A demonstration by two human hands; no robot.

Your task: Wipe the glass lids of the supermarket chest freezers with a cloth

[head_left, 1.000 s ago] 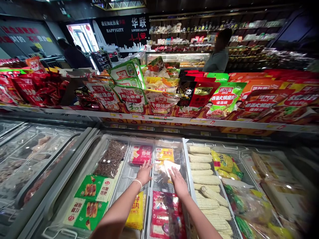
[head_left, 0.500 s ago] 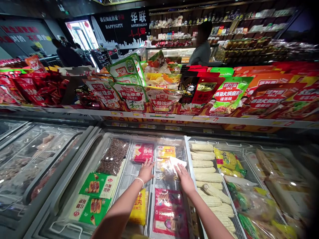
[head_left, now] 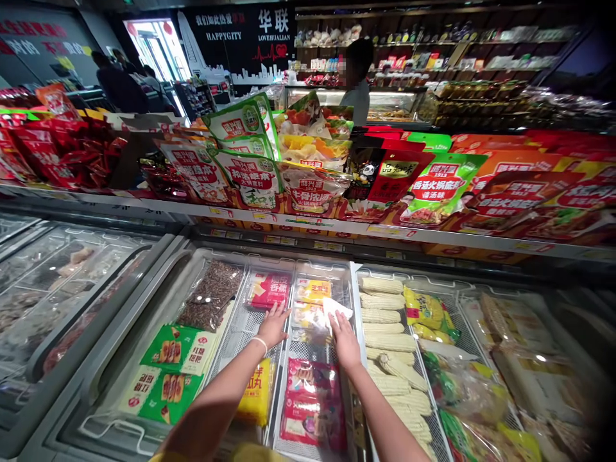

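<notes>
My left hand rests with its fingers spread on the glass lid of a chest freezer, near a pink packet that lies beneath. A pale band circles that wrist. My right hand presses a folded white cloth, perhaps a paper wipe, onto the glass over yellow packets. Its fingers lie over the cloth's right edge. Below the lid between my arms are red-pink packets and a yellow bag.
Green packets and a brown bag lie in the left basket; corn cobs fill the one to the right. Behind the freezer runs a shelf edge lined with seasoning pouches. A person stands beyond it.
The view has shifted slightly, so the freezer's contents sit a little further left. Both hands stay on the glass, the right still on the cloth. The person behind has moved left.
</notes>
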